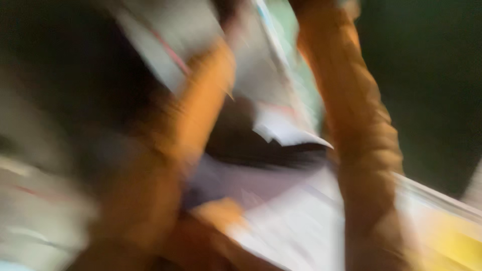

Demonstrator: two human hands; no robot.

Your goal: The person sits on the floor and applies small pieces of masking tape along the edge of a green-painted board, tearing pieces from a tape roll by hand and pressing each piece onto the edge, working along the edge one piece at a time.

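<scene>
Your two arms, left (196,115) and right (361,130), reach up toward pale sheets (281,128) above a dark opening, but blur hides your fingers, so grip and progress can't be told.

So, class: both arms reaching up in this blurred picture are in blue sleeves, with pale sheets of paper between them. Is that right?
Not quite. The head view shows the sleeves as orange, not blue: the left sleeve and the right sleeve. Pale sheets do lie between them. The hands are too blurred to make out.
</scene>
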